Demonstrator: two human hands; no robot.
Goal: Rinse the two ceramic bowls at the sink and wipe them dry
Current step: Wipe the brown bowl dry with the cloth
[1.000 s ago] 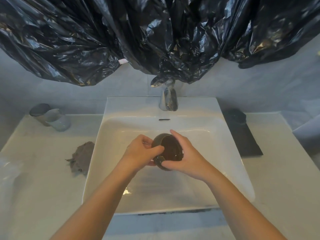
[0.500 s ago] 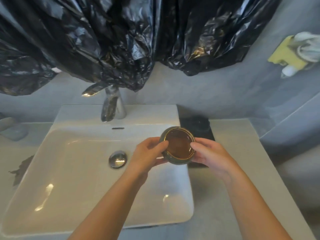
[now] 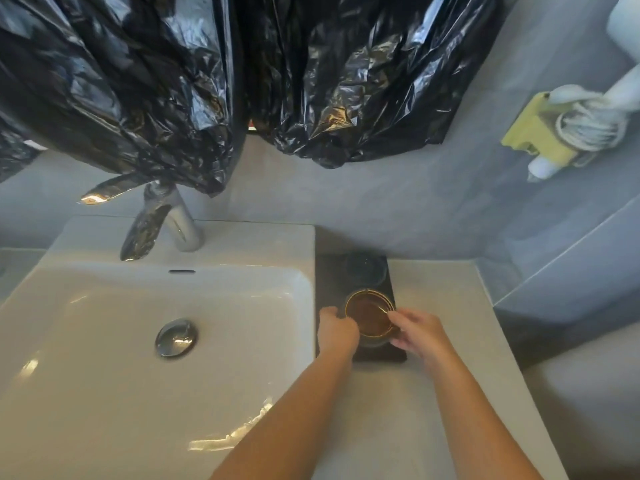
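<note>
A small ceramic bowl [image 3: 369, 313] with a brown inside and a gold rim sits low over the black mat [image 3: 332, 282] to the right of the sink. My left hand [image 3: 336, 331] grips its left side and my right hand [image 3: 417, 331] grips its right side. Whether the bowl touches the mat I cannot tell. A second, dark bowl [image 3: 366, 268] stands on the far end of the same mat. The white sink basin [image 3: 104, 358] lies to the left, with its chrome drain plug [image 3: 176, 337].
A chrome tap [image 3: 162, 220] stands behind the basin. Black plastic sheeting [image 3: 207, 81] hangs on the wall above. A yellow holder with a coiled white cord [image 3: 571, 129] is on the right wall. Pale countertop [image 3: 433, 393] stretches in front of the mat.
Both hands carried the brown bowl out of the basin and rightward, down onto the black mat. The view swung right with them.
</note>
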